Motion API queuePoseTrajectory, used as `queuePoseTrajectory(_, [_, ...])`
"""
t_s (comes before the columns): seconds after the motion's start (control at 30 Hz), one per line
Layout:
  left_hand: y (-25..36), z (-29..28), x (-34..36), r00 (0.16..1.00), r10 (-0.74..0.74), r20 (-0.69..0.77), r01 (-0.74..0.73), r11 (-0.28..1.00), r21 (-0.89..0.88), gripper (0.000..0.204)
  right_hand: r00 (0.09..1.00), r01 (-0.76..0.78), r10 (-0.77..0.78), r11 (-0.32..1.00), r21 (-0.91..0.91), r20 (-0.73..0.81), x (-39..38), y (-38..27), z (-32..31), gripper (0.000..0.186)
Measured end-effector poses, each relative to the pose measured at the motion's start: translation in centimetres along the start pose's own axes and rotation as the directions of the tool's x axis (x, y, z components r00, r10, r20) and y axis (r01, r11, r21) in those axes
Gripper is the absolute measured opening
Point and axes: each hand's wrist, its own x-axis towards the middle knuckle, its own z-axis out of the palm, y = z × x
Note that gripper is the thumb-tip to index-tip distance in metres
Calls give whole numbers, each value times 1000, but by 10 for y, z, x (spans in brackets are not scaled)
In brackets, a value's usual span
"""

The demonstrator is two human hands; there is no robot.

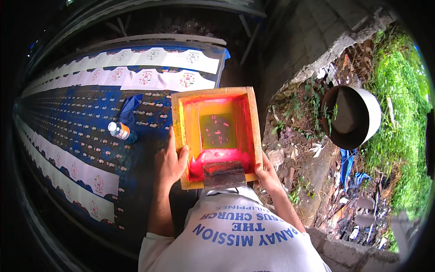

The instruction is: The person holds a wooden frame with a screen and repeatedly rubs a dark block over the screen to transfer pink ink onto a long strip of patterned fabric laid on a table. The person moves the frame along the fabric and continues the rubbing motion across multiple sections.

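Note:
A wooden screen-printing frame [255, 131] is held up in front of my chest, tilted so I look into it. Bright pink ink [213, 157] is smeared over its inner walls and pooled at the near end. The mesh [217, 131] shows a yellowish window with small pink motifs. Leaning over the near rim is a dark, flat-bladed squeegee [224, 175]. My left hand [172, 161] grips the frame's left side, thumb on the rim and index finger stretched along it. My right hand [268, 176] is closed round the lower right side, its fingers partly hidden.
On my left stretches a long blue-stained table [90, 113] with rows of white printed shirt panels [158, 80]. A white-capped bottle [120, 130] and a blue cloth [130, 109] lie on it. To the right are a broken concrete edge, rubble, a large hollow cylinder [371, 111] and grass [398, 90].

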Motion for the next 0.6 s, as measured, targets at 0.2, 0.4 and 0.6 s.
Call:
queuePoseTrajectory(0.2, [9,-14,71,985,-97,140,83,991,104,86,982,-109,76,975,194,170,82,-10,-23,128])
queuePoseTrajectory(0.4, [12,9,131,993,-94,75,82,986,144,90,978,-108,32,920,376,204,162,-8,-52,130])
queuePoseTrajectory(0.6, [30,53,224,996,-81,-41,82,996,26,87,976,-108,21,912,397,218,264,-19,-116,102])
